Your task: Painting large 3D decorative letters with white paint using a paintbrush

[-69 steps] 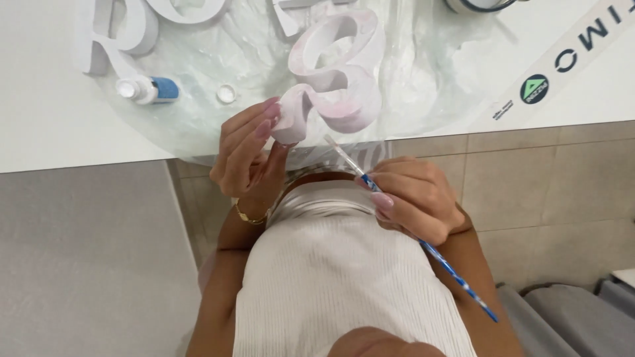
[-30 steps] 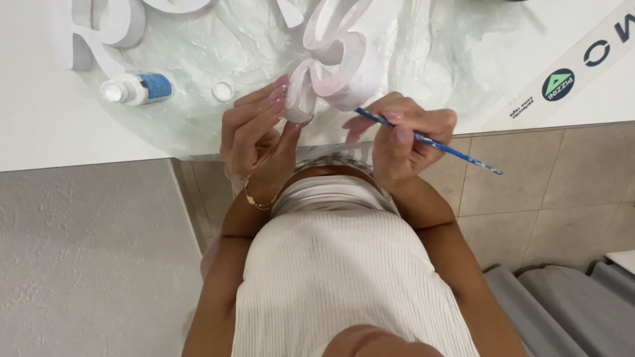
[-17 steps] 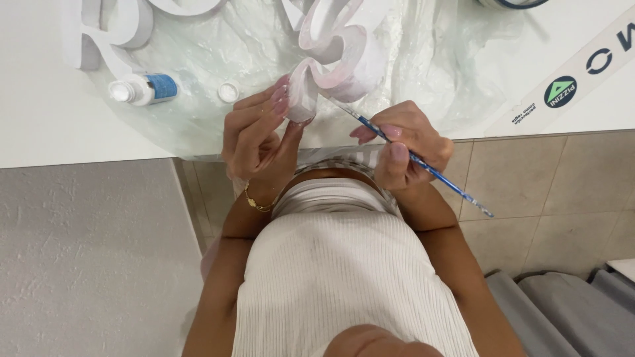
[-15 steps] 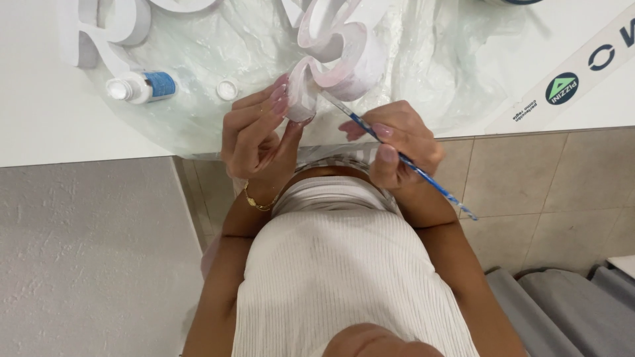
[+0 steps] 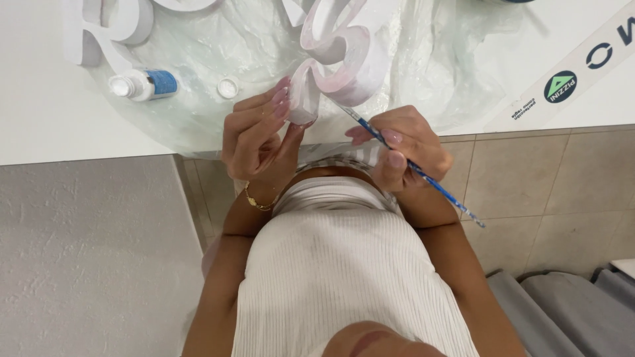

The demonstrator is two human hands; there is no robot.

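Foam figure (image 5: 340, 63), white w/ pink tint, curvy number-like shape, sits on clear plastic sheet (image 5: 218, 46) on white table (image 5: 46, 125), near table's front edge. All positions below rel. to the figure.

L hand (image 5: 254, 135): at figure's lower-left end, fingers curled, fingertips (image 5: 283, 99) pinching/steadying that end, thumb coming up from below. Partly closed grip on the figure, not a full fist. Gold bracelet (image 5: 259, 201) on that wrist.

R hand (image 5: 403, 145): just below-right of figure, closed in a pencil grip around thin blue paintbrush (image 5: 410, 165). Brush runs diagonally; bristle end points up-left and meets figure's lower edge, handle tail sticks out down-right past table edge. Can't tell if there's paint on the tip, too small.

Around it:
- small white bottle w/ blue label (image 5: 142, 84), lying on its side, left of figure, on the plastic
- its round white cap (image 5: 227, 87), loose, between bottle and figure, apart from both
- big white foam letter (image 5: 112, 30), further left/up, partly cut by frame
- white strip w/ printed logos (image 5: 569, 79), right of figure, on table, well apart

Person wears white ribbed top (image 5: 344, 277); beige tile floor (image 5: 529, 185) below table edge.
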